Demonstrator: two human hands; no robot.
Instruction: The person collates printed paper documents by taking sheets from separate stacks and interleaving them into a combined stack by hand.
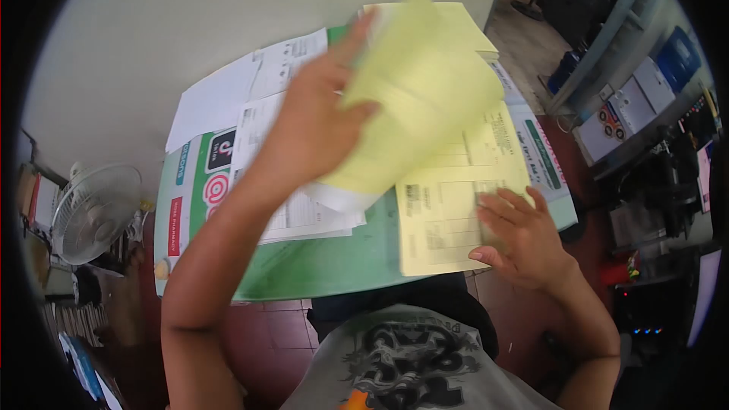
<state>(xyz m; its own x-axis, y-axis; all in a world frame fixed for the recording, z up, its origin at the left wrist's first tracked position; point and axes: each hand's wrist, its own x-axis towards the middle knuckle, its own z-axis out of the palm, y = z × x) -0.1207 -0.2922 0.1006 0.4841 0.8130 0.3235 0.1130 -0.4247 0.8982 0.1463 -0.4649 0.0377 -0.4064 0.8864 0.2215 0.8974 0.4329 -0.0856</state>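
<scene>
My left hand [319, 121] holds a yellow paper form [433, 83] by its left side, lifted and curved above the table. The sheet is smeared by motion, and a white sheet [345, 196] shows under its lower edge. Flat below lies a stack of yellow printed forms [440, 220], reaching the table's front edge. Over the right side of that stack is my right hand [528, 231], fingers spread and holding nothing. Whether it presses on the paper I cannot tell. White printed papers [304, 216] lie under and beside my left forearm.
The green table [304, 269] has printed logos and stands against a pale wall [228, 15]. More yellow sheets [467, 23] lie at its back right. A white fan [95, 212] stands to the left. Shelves with boxes [626, 106] and electronics are on the right.
</scene>
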